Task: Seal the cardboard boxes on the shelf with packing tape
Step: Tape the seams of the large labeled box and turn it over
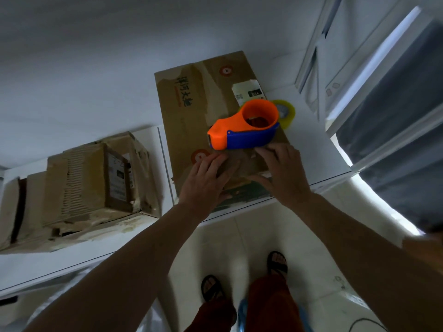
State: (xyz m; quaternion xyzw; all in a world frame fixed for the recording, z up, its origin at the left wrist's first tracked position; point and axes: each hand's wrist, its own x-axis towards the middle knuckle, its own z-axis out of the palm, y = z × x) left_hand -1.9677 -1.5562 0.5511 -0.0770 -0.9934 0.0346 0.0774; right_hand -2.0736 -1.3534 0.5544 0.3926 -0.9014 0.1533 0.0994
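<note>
On the white shelf [79, 257], bare surface is showing between the torn box [79, 185] at left and the printed box [215, 121] at right, leaving a narrow lane. The orange-and-blue tape dispenser [242, 130] is sitting on the printed box, blocking its near right top, and a tape roll [286, 113] is crowding just behind it. The far left shelf is lying open.

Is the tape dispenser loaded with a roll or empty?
Empty: the tape dispenser ring is hollow; the tape roll lies behind it on the box.
</note>
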